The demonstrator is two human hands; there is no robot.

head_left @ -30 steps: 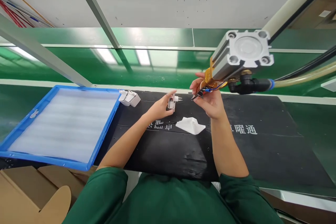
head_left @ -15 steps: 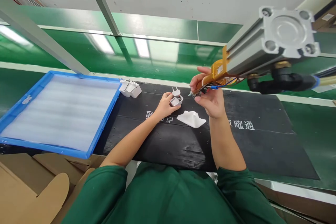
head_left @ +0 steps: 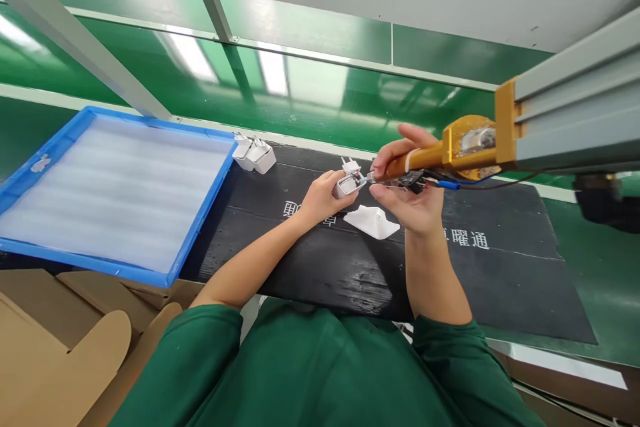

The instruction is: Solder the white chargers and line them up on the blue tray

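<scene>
White plug casing (head_left: 345, 187) sits gripped in the left hand (head_left: 321, 199), mid-frame; right hand (head_left: 421, 210), right of centre, grips the gold tool (head_left: 427, 158).

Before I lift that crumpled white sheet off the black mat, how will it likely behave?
The white sheet will probably flop, since it lies in loose folds. Its edges look thin, so it's likely light. It would probably slide or crumple rather than roll, given its spread, uneven shape.
</scene>
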